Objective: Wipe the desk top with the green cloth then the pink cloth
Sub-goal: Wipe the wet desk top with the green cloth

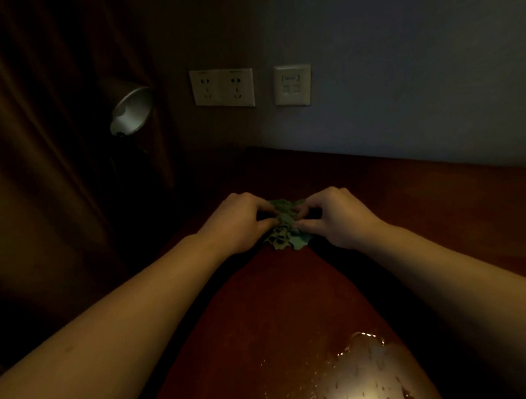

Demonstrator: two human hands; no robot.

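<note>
A crumpled green cloth [284,226] lies bunched on the dark reddish wooden desk top [430,203], near its far left part. My left hand [240,222] grips the cloth's left side with curled fingers. My right hand [336,216] pinches its right side, thumb and fingers closed on the fabric. Both forearms reach in from the bottom corners. No pink cloth is in view.
A wet patch with droplets [363,378] shines on the desk close to me. A metal lamp shade [131,110] hangs at the left beside a dark curtain [27,140]. Wall sockets [222,88] and a switch plate [292,84] sit on the wall behind.
</note>
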